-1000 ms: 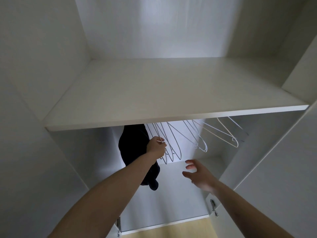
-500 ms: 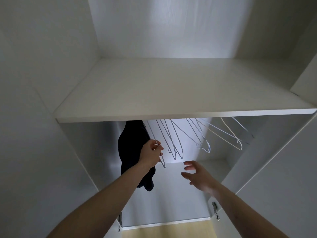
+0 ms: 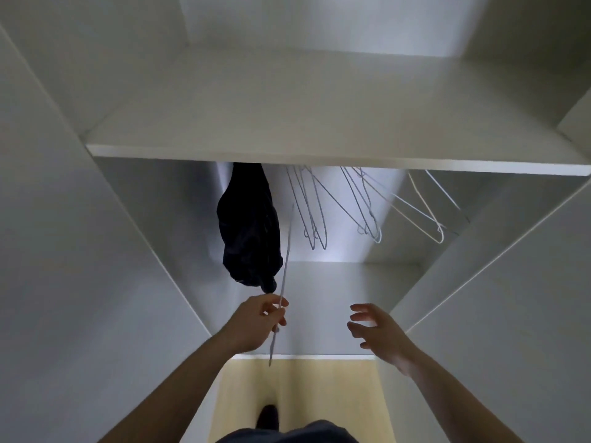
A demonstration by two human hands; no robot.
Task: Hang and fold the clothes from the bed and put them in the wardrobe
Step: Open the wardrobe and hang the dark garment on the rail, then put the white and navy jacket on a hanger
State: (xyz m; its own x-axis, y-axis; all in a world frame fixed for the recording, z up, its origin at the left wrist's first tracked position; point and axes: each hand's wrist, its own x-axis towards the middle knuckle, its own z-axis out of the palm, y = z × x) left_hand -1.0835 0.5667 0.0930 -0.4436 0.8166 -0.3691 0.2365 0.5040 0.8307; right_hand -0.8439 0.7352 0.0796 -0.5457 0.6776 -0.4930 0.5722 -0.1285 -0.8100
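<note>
Left hand [image 3: 256, 324] pinching, right hand [image 3: 380, 334] spread.

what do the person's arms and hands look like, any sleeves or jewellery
Both arms are bare along all of their visible length, with no sleeve showing. The left hand and right hand wear no gloves, and no rings, watch or bracelet can be seen at either wrist. The picture is dim and a little soft, so fine marks would not show.

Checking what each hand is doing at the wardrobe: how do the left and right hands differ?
The left hand pinches a white wire hanger held clear of the others; the right hand holds nothing. The left hand's fingers curl round the wire; the right hand's fingers are spread. Both reach into the wardrobe below the shelf.
</note>
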